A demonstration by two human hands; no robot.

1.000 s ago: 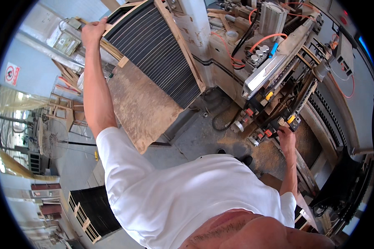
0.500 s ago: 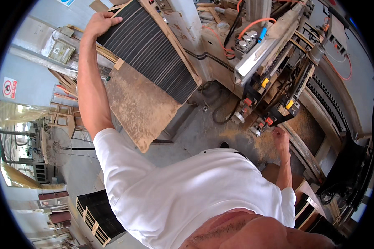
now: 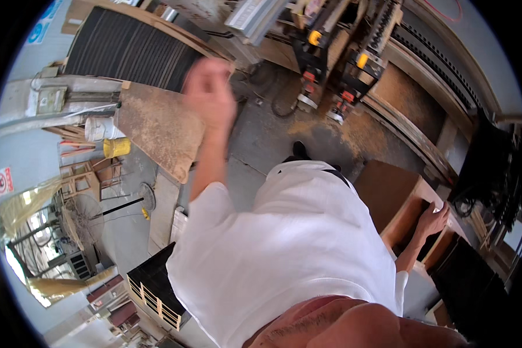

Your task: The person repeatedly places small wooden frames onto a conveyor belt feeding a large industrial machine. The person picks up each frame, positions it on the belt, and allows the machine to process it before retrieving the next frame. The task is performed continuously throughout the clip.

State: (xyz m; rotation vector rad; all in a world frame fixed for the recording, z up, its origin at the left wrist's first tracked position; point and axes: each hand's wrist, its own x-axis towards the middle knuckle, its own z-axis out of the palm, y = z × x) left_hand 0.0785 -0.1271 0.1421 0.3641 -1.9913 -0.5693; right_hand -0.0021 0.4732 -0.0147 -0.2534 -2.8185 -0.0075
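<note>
Hovering blurred, left hand (image 3: pixel 210 93) was loosely curled, empty, just right of ribbed black panel (image 3: pixel 130 53), long axis slanting up-left. Right hand (image 3: pixel 432 220) was far off, fingers resting on brown board (image 3: pixel 388 194).

Shirt (image 3: pixel 296 243) was plain white. Ribbed panel (image 3: pixel 130 52), upper left, was black w/ fine parallel lines. Board (image 3: pixel 156 130) beside it was dusty brown. Bucket (image 3: pixel 117 147), left, was yellow. Clamps (image 3: pixel 313 37), top centre, were black & orange.
</note>
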